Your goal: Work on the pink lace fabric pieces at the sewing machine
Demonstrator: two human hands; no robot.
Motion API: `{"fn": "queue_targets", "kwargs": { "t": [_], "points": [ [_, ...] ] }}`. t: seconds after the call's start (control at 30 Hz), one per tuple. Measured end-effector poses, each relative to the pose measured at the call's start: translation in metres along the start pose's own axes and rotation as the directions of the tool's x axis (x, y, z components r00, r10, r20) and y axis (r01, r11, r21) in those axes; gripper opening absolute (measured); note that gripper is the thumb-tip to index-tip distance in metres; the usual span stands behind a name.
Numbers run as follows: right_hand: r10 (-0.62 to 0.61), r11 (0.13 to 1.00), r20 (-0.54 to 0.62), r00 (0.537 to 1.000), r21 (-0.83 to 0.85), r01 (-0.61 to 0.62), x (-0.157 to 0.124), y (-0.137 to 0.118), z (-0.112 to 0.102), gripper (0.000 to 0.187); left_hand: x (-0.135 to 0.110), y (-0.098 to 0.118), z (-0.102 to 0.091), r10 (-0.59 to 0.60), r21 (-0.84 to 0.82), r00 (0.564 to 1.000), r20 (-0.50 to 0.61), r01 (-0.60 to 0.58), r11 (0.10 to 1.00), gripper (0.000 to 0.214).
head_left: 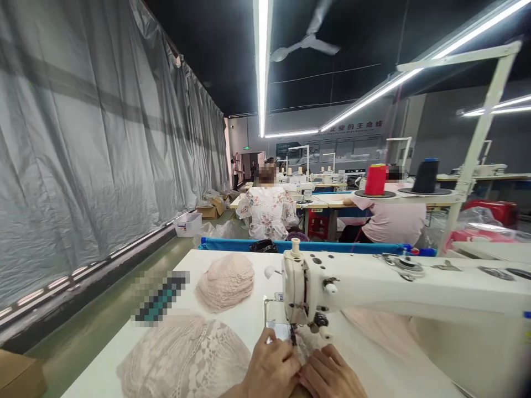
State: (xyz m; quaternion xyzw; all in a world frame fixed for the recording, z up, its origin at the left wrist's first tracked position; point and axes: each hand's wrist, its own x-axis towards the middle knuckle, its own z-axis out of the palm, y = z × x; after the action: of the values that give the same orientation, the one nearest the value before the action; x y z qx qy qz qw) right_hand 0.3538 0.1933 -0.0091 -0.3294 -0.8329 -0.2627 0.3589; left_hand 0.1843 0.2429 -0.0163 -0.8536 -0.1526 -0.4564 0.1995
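Observation:
Close in front of me stands a white sewing machine (373, 282), its needle area low at the left end of its arm. Just before the needle, my left hand (271, 362) has its fingers curled together at the edge of pale lace fabric (306, 338). Beside it, almost touching, my right hand (332, 373) is closed on the same fabric, fingers bent down. The fingertips are partly hidden. More pale pink cloth (381, 331) spreads under the machine arm to the right. A folded lace piece (186, 356) lies left of my left hand, with a gathered pink piece (226, 282) behind it.
The white tabletop (103, 359) carries a blurred dark object (161, 298) near its left edge. A blue cloth trough (232, 244) runs behind the table. Red (375, 179) and black thread cones (426, 176) stand on a rack. Two seated people work ahead. A grey curtain (103, 138) hangs left.

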Motion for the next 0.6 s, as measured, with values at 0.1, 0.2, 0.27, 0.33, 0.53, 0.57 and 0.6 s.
{"fn": "queue_targets", "kwargs": {
  "t": [0.1,0.2,0.27,0.33,0.53,0.57,0.6],
  "points": [
    [0.016,1.000,-0.021,1.000,0.002,-0.016,-0.002,-0.001,0.002,0.045,0.000,0.002,-0.006,-0.027,-0.054,0.997,0.070,0.031,0.998,0.025],
    [0.055,0.998,0.000,0.999,0.031,-0.055,-0.005,-0.002,-0.002,0.041,0.002,0.005,-0.012,-0.081,-0.069,0.984,0.156,0.092,0.993,0.020],
    [0.074,0.995,0.033,0.997,0.058,-0.076,-0.006,-0.001,-0.008,0.034,0.004,0.008,-0.015,-0.108,-0.061,0.971,0.211,0.124,0.990,0.018],
    [0.084,0.992,0.083,0.993,0.086,-0.091,-0.008,0.001,-0.014,0.026,0.005,0.009,-0.016,-0.126,-0.050,0.960,0.249,0.143,0.989,0.018],
    [0.119,0.984,0.182,0.976,0.111,-0.141,-0.009,0.005,-0.023,0.018,0.008,0.011,-0.014,-0.157,-0.049,0.953,0.259,0.175,0.983,0.024],
    [0.128,0.982,0.192,0.973,0.115,-0.152,-0.009,0.004,-0.023,0.018,0.008,0.011,-0.014,-0.167,-0.050,0.951,0.260,0.186,0.981,0.025],
    [0.142,0.978,0.203,0.969,0.121,-0.169,-0.009,0.004,-0.023,0.019,0.008,0.011,-0.014,-0.179,-0.051,0.947,0.266,0.200,0.979,0.025]
  ]
}}
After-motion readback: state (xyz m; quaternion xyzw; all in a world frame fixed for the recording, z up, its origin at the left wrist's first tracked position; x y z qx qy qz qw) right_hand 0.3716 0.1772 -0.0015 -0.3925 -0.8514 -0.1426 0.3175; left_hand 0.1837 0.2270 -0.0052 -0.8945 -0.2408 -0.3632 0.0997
